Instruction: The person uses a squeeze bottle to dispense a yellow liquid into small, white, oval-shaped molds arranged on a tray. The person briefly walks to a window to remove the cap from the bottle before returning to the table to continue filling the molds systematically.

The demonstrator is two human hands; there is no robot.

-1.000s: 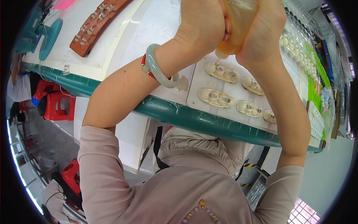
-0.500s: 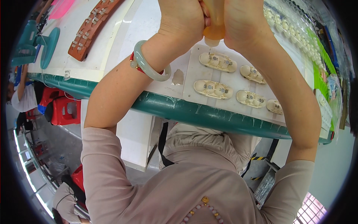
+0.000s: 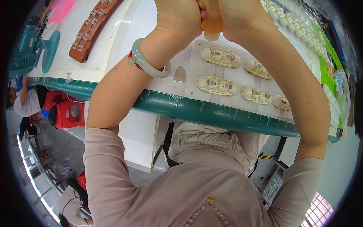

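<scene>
My right hand, at the top edge, closes around a translucent amber tube-shaped bottle with a pale end piece toward me. My left hand is beside it, its fingers curled in near the bottle. The view cuts off most fingers, and whatever the left hand holds is hidden. Below both hands, several cream oval cases with round hollows sit in rows on a pale board; one case lies just under the bottle, another case nearer me.
A brown curved rack with small clear parts lies at the left. Beyond it stands a teal fan. Rows of whitish parts and a bright green tray line the right side. The table has a rounded green edge.
Both hands and the amber bottle have shifted slightly left and up in the view. The cases remain on the board.
</scene>
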